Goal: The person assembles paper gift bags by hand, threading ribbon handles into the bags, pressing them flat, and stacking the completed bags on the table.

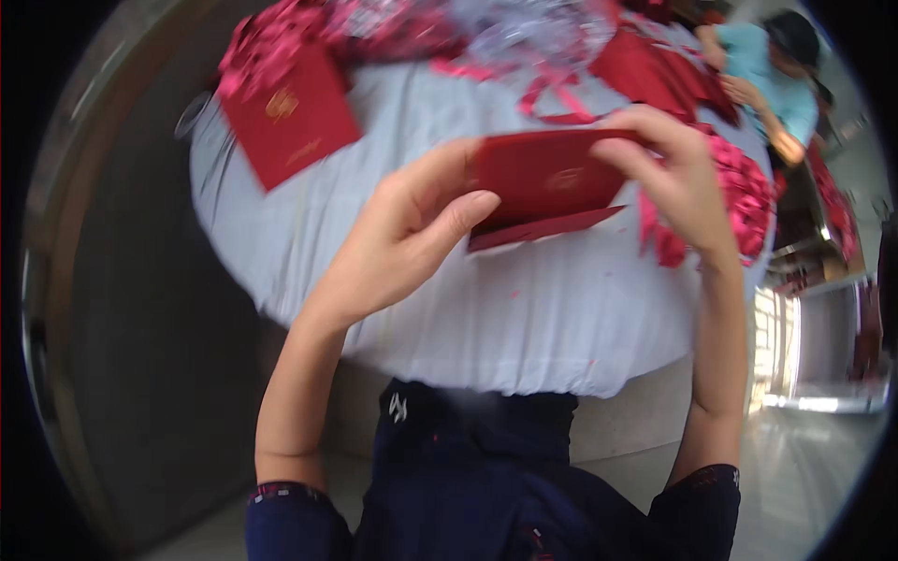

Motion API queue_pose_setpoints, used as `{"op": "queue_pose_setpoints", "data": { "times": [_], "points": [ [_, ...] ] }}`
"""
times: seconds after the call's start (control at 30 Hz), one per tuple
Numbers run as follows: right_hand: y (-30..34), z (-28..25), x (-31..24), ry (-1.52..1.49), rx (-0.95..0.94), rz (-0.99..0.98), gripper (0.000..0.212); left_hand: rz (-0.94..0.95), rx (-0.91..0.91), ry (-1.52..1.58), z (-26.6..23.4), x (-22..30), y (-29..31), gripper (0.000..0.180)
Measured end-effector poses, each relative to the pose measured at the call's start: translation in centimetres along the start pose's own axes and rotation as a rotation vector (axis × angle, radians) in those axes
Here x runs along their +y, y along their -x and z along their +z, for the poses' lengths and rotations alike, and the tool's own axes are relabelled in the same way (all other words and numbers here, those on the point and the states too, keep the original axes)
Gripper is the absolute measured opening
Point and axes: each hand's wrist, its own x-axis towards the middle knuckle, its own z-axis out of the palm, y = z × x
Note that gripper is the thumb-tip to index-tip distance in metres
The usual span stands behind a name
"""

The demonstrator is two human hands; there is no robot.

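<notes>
Between my two hands, a folded red card [538, 178] with a small gold emblem is raised above the cloth-covered table. Its lower flap hangs partly open toward me. My left hand [421, 215] grips the card's left end, thumb on the near face. At the upper right corner, my right hand [664, 164] pinches the card's top edge between thumb and fingers. Slight blur softens the card and the fingertips. Another red card or folder [299, 131] with gold markings lies at the table's far left, its upper part under pink ribbon pieces.
A pale cloth covers the round table [524, 318]. Pink ribbon loops [271, 42], clear plastic wrapping [533, 33] and red sheets [655, 70] crowd its far side. More pink ribbon [744, 196] lies at right. A person in light blue [772, 79] sits beyond.
</notes>
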Motion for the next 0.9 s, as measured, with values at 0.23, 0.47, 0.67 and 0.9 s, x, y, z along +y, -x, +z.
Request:
{"op": "queue_pose_setpoints", "data": {
  "times": [0.23, 0.47, 0.67, 0.9],
  "points": [
    [2.4, 1.1, 3.9, -0.072, 0.491, 0.141, 0.02, -0.205, 0.327, 0.294, -10.4, -3.8, 18.7, 0.021],
    [2.4, -2.4, 10.0, -0.213, 0.481, 0.103, 0.024, -0.43, 0.388, -0.426, 0.9, -19.5, 20.7, 0.072],
    [2.1, -2.8, 9.7, -0.281, 0.475, 0.1, 0.023, -0.188, 0.5, -0.594, -1.6, -21.8, 17.0, 0.084],
    [2.3, -4.0, 11.3, -0.297, 0.438, 0.091, 0.02, -0.091, 0.533, -0.604, 0.0, -20.8, 25.8, 0.049]
  ]
}}
